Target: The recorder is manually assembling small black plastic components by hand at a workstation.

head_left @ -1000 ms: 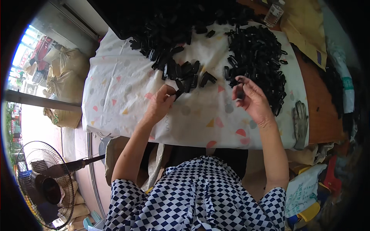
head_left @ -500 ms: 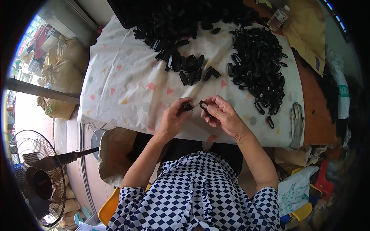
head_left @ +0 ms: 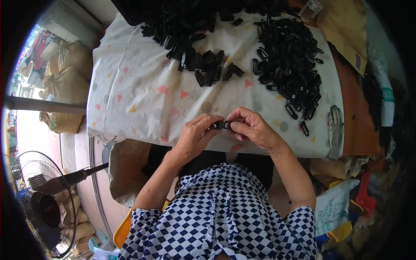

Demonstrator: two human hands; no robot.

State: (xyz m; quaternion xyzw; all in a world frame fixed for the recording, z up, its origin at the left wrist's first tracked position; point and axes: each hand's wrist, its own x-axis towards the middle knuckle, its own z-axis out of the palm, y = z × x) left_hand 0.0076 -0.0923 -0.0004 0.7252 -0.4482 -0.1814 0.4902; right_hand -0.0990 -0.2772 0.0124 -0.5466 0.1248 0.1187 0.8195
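Over the near edge of the table, my left hand (head_left: 197, 133) and my right hand (head_left: 251, 129) meet, both closed in a pinch. Between the fingertips are small black plastic pieces (head_left: 221, 125), one from each hand, brought end to end; whether they are joined is too small to tell. Farther off lies a heap of chunky black plastic pieces (head_left: 184, 37), with a few loose ones at its near end. To the right is another heap, made of slimmer black frame-like pieces (head_left: 288, 60).
A patterned white cloth (head_left: 143, 93) covers the table. Grey-white gloves (head_left: 335, 132) lie at its right edge, and a clear bottle (head_left: 310, 11) is at the back right. A fan (head_left: 45, 201) stands at left, near an open sack (head_left: 125, 173) below the table edge.
My hands have come together, and the black pieces they held apart now meet between the fingertips. The view has shifted slightly, so the table sits higher in the picture.
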